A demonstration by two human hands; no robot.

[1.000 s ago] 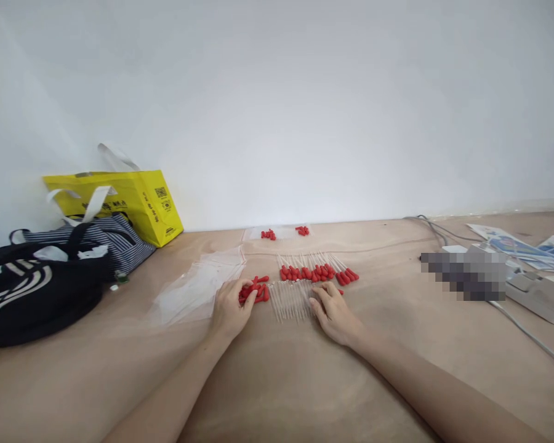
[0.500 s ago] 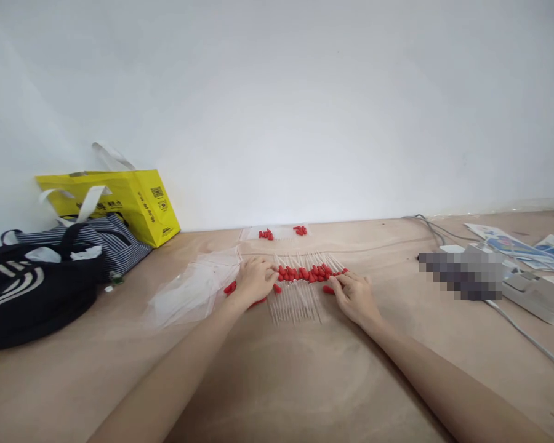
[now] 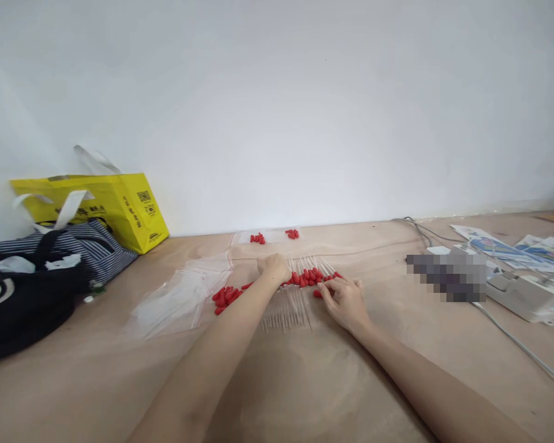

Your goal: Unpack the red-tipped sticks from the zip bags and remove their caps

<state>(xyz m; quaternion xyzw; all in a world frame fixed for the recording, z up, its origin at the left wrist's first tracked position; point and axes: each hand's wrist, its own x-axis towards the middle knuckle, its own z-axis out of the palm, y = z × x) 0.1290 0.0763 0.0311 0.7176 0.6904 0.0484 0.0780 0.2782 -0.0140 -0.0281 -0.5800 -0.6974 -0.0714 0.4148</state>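
Note:
A row of thin white sticks (image 3: 314,263) lies side by side, with small red teardrop-shaped pieces (image 3: 309,277) bunched across their near ends. Nearer to me, a second set of thin clear or white sticks (image 3: 286,311) points my way. My left hand (image 3: 274,268) is closed over the row's left end; the hand itself hides what its fingers hold. At the right end, my right hand (image 3: 346,301) has its fingers curled, fingertips against the red pieces, and its grip is partly hidden. Loose red pieces (image 3: 225,298) lie left of my left forearm.
Clear plastic bags (image 3: 175,295) lie to the left. Another clear bag (image 3: 272,236) with two red clusters is by the wall. A yellow bag (image 3: 143,215), a striped bag (image 3: 106,249) and a black bag (image 3: 32,301) stand left; a power strip (image 3: 521,295), cables and printed sheets (image 3: 489,243) lie right.
My left hand has moved forward and right over the row's left end, uncovering the loose red pieces. My right hand stays at the right end. The view has shifted slightly right.

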